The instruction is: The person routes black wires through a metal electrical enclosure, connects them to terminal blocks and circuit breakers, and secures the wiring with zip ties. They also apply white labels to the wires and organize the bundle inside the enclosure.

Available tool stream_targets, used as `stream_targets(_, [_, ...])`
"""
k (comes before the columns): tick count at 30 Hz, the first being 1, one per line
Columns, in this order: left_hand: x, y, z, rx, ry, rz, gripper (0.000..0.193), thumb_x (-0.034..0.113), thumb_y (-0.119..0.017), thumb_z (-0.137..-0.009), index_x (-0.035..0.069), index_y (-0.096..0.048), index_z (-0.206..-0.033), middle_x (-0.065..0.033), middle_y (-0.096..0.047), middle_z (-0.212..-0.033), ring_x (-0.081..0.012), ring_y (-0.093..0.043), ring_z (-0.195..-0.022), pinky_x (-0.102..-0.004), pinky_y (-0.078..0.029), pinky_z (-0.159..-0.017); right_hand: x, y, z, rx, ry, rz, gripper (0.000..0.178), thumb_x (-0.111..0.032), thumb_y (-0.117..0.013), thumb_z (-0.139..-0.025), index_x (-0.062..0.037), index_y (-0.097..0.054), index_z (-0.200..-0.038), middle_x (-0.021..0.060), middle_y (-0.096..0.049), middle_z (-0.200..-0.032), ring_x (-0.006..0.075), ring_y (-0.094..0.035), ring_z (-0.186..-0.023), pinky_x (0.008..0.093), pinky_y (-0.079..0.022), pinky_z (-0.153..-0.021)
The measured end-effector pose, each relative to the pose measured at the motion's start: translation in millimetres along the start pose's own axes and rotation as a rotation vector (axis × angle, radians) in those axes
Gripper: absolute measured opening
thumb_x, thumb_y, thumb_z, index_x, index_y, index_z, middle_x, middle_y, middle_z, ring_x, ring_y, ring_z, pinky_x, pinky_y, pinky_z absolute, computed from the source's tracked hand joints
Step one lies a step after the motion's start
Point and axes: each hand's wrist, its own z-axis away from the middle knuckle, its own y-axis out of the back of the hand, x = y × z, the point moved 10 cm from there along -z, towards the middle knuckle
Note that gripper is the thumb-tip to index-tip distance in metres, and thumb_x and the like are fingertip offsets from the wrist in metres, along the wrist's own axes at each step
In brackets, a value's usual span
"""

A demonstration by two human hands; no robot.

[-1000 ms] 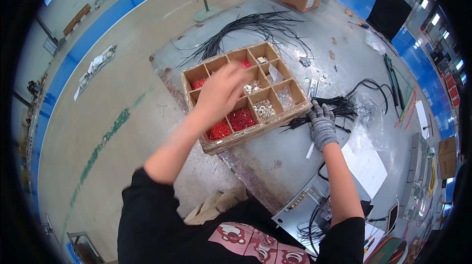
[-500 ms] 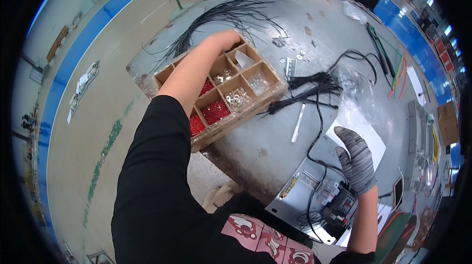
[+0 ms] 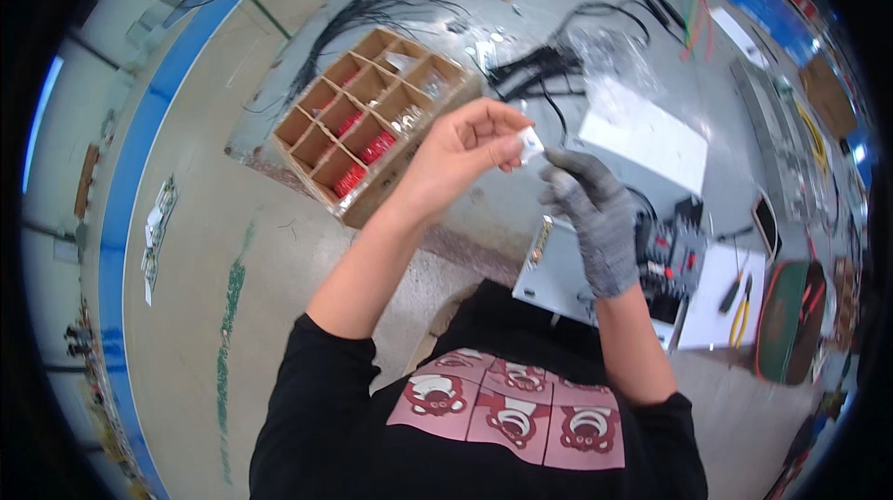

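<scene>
My bare left hand (image 3: 460,160) pinches a small white tag-like piece (image 3: 530,144) with a bluish mark, held above the table. My right hand (image 3: 600,226), in a grey knitted glove, has its thumb and forefinger closed at the piece's right corner. What exactly lies between those gloved fingertips is too small to make out. Left of both hands lies a wooden compartment box (image 3: 377,186) holding red terminals, metal rings and small clear bags. Under the gloved hand is a metal panel (image 3: 558,281) with black electrical components (image 3: 672,258).
Black cables (image 3: 535,67) and a white sheet (image 3: 642,142) lie beyond my hands. Yellow-handled pliers (image 3: 741,314), a screwdriver (image 3: 730,295) and a green pouch (image 3: 779,323) are at the right. Behind the box spreads a bundle of black wires (image 3: 349,12).
My left hand has come out of the box's far compartment toward me, now with the small white piece. My right hand has moved left to meet it, its fingers closing.
</scene>
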Motion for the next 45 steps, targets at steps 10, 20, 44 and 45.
stream_targets(10, [-37, -98, 110, 0.047, -0.105, -0.502, 0.029, -0.003, -0.063, -0.082, 0.002, -0.067, -0.11, -0.0056, -0.056, -0.097, -0.0115, -0.057, -0.082, -0.0243, -0.047, -0.074, 65, 49, 110, -0.002, -0.206, -0.069, 0.01, -0.009, -0.06, -0.092, 0.0002, -0.063, -0.095, 0.0054, -0.066, -0.076, 0.0084, -0.061, -0.065, 0.0223, -0.05, -0.058])
stream_targets(20, [-43, -124, 123, 0.035, -0.099, -0.6, 0.024, 0.001, -0.065, -0.083, 0.001, -0.068, -0.107, -0.0081, -0.061, -0.096, -0.0131, -0.06, -0.082, -0.0251, -0.049, -0.072, 61, 73, 141, 0.016, -0.151, 0.066, 0.01, -0.009, -0.06, -0.091, 0.0007, -0.063, -0.093, 0.004, -0.065, -0.074, 0.008, -0.063, -0.066, 0.0219, -0.05, -0.059])
stream_targets(44, [-127, -112, 140, 0.012, 0.428, 0.427, 0.026, 0.01, -0.066, -0.088, 0.002, -0.063, -0.113, -0.0015, -0.063, -0.092, -0.0078, -0.056, -0.08, -0.0212, -0.047, -0.074, 85, 51, 134, -0.038, -0.237, -0.136, 0.013, -0.018, -0.065, -0.09, -0.0057, -0.061, -0.086, 0.0001, -0.062, -0.073, 0.0053, -0.053, -0.06, 0.0196, -0.043, -0.056])
stream_targets(45, [-129, -112, 141, 0.023, 0.443, 0.46, 0.027, 0.01, -0.067, -0.088, 0.001, -0.063, -0.113, -0.0015, -0.063, -0.093, -0.0079, -0.056, -0.079, -0.0214, -0.047, -0.073, 88, 52, 134, -0.035, -0.23, -0.14, 0.013, -0.018, -0.065, -0.09, -0.0054, -0.062, -0.087, 0.0005, -0.063, -0.074, 0.0055, -0.053, -0.061, 0.0197, -0.043, -0.057])
